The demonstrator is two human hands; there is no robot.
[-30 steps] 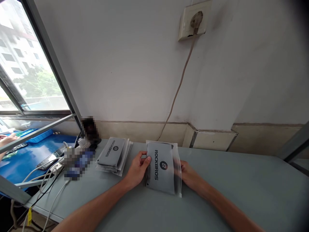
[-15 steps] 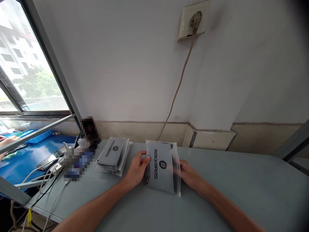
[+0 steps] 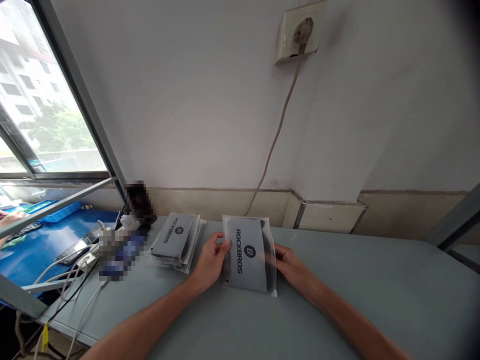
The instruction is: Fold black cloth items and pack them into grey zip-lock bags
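A clear zip bag with a grey ROCKBROS packet [image 3: 249, 260] inside is held upright-facing between my two hands, over the grey table [image 3: 337, 290]. My left hand [image 3: 210, 260] pinches its left edge, thumb on the front. At the right edge, my right hand [image 3: 288, 262] grips the bag with its fingertips partly behind the clear plastic. Left of my left hand lies a stack of similar bagged packets [image 3: 176, 240], the top one also printed ROCKBROS.
White cables and a power strip [image 3: 88, 258] lie at the left beside a blurred-out object [image 3: 123, 255]. Beyond a metal bar, another person's hand [image 3: 11, 218] is over a blue surface [image 3: 86, 222]. A cord hangs from a wall socket [image 3: 300, 32].
The held bag has shifted slightly left and up, its right edge turned a little. My left hand has moved slightly left with it, and my right hand's fingers have moved slightly left.
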